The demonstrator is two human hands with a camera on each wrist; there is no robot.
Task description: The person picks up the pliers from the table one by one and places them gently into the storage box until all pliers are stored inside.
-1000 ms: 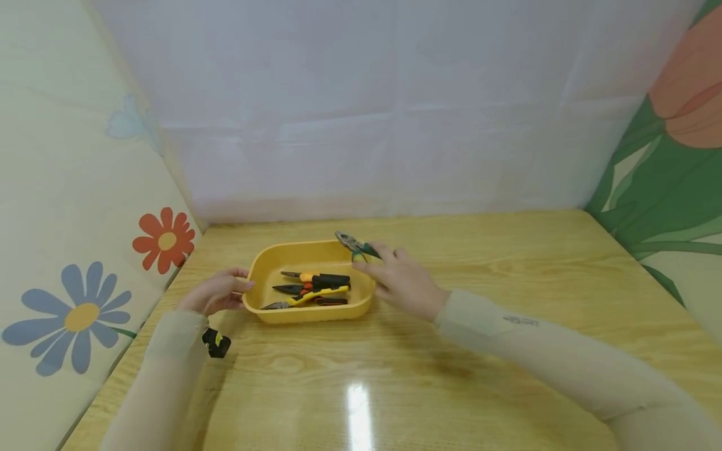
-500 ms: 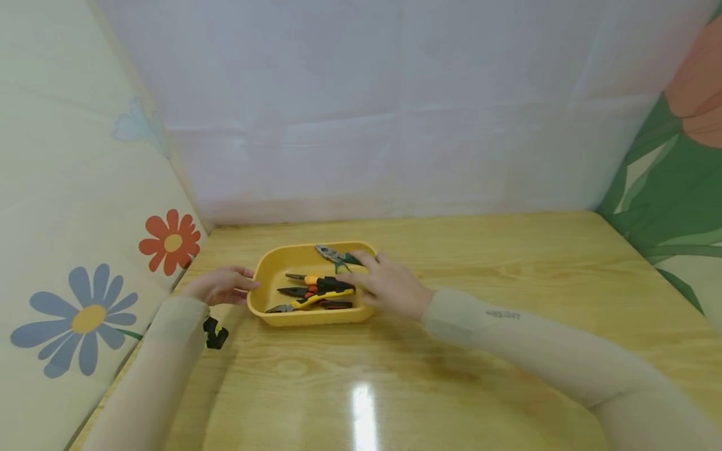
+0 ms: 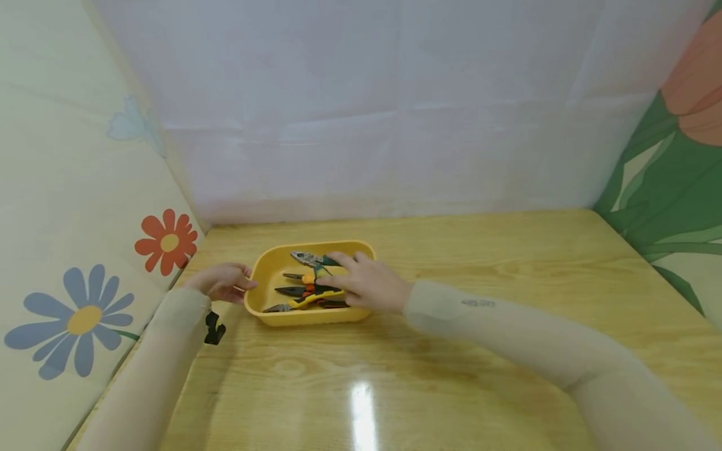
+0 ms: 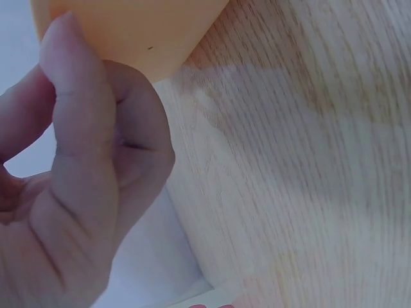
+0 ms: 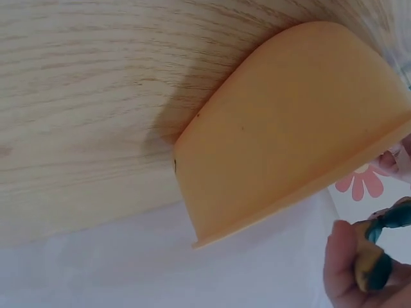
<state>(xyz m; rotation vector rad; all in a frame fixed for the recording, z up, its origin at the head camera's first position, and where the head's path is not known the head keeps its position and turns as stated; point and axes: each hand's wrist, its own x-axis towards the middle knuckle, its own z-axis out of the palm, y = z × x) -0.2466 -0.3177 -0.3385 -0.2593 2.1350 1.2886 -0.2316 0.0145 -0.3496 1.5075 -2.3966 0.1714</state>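
Note:
A yellow plastic basin (image 3: pixel 309 319) stands on the wooden table. My left hand (image 3: pixel 224 285) pinches its left rim; the left wrist view shows the thumb and bent index finger at the basin's edge (image 4: pixel 148 38). Combination pliers (image 3: pixel 306 258) with green-and-yellow handles are gripped in my right hand (image 3: pixel 372 285), over the basin's right half, jaws pointing left. Their handle end (image 5: pixel 374 271) sticks out by the thumb in the right wrist view. Beneath lie orange-and-black pliers (image 3: pixel 307 279), black long-nose pliers (image 3: pixel 289 291) with red at the joint, and yellow-and-black pliers (image 3: pixel 279 308), partly covered by my right hand.
The wooden table (image 3: pixel 479 263) runs back to a pale cloth wall (image 3: pixel 395 125). Flower-printed panels flank it: a left panel (image 3: pixel 62 207) and a right panel (image 3: pixel 677 200). A black device (image 3: pixel 214 329) sits at my left wrist.
My right hand has carried the green-handled pliers leftward and lower, from the basin's right rim to over the tools inside. The left hand keeps its grip on the rim.

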